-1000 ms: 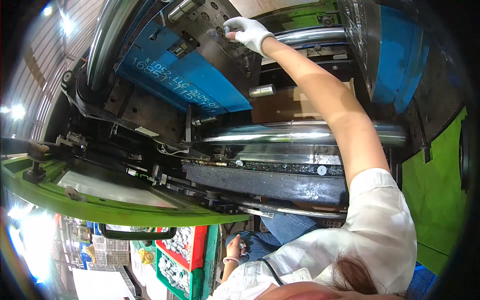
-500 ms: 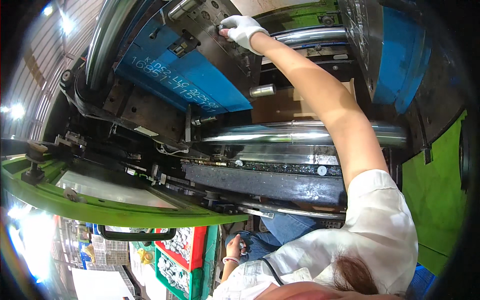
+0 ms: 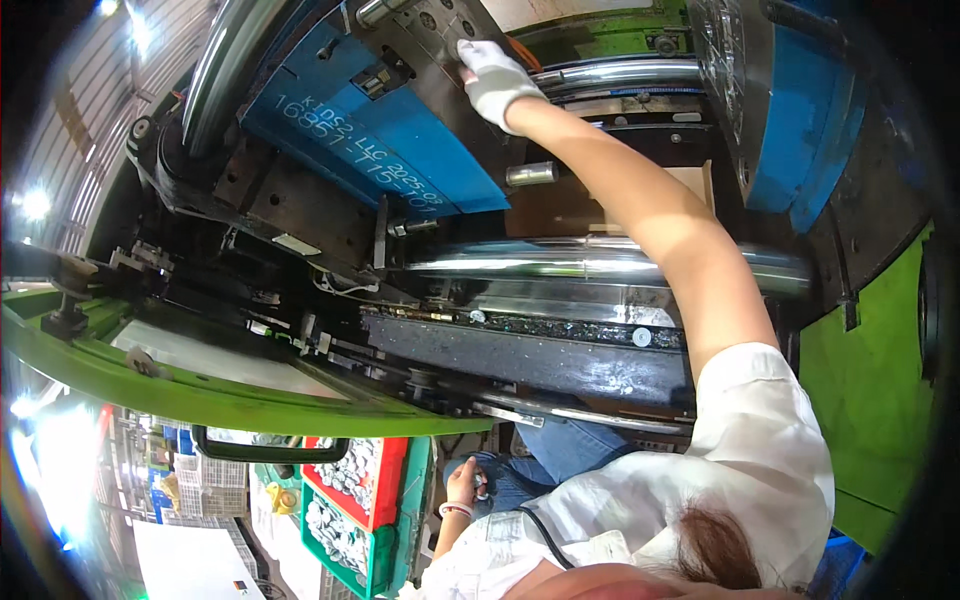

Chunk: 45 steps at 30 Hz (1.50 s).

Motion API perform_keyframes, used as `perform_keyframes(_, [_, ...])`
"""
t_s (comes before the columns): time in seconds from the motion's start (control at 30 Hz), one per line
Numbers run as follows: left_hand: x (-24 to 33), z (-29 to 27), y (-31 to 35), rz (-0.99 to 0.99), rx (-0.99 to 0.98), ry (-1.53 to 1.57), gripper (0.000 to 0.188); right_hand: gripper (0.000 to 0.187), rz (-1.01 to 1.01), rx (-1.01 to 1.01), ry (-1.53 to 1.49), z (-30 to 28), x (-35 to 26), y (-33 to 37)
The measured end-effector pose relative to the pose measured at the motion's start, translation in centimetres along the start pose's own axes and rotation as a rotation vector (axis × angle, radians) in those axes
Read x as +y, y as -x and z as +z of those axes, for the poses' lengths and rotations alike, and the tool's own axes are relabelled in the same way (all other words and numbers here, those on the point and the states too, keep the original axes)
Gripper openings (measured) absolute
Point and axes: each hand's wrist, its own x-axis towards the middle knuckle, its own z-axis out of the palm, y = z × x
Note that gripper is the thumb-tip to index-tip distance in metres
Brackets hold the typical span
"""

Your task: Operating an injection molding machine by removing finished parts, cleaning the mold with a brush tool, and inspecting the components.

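My right hand [image 3: 495, 84], in a white glove, is stretched out at the dark metal face of a mould half [image 3: 440, 62] with blue sides. Its fingers are bent together close to that face; whatever lies between them is hidden. Low by my jeans, my bare left hand [image 3: 464, 484] is curled around small grey-and-white pieces [image 3: 481, 486], too small to make out. A light band circles the left wrist. A short metal guide pin [image 3: 532, 174] sticks out from the mould below my right hand.
The other mould half [image 3: 800, 120] stands at the right. A polished tie bar [image 3: 500, 262] runs beneath my right arm. A green machine door [image 3: 260, 415] is at left. Red [image 3: 385, 480] and green [image 3: 372, 565] trays hold many grey-white parts. Small round pieces [image 3: 642, 337] lie on the ledge.
My right hand has shifted slightly right and down along the mould face; the small grey piece at its fingertips no longer shows. My left hand stays low, and the view has shifted slightly.
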Motion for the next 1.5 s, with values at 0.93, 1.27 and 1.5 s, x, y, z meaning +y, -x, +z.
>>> perform_keyframes(0.93, [26.1, 10.5, 15.2, 0.775, -0.780, 0.468, 0.034, 0.041, -0.385, -0.760, -0.563, -7.6, -13.0, 20.0])
perform_keyframes(1.27, [26.6, 10.9, 15.1, 1.760, 0.555, -0.304, 0.019, 0.035, -0.234, -0.636, -0.621, -6.7, -13.1, 21.0])
perform_keyframes(1.5, [27.4, 10.4, 16.0, 1.821, 0.729, -0.704, 0.019, 0.042, -0.023, -0.812, -0.708, -6.5, -12.8, 20.8])
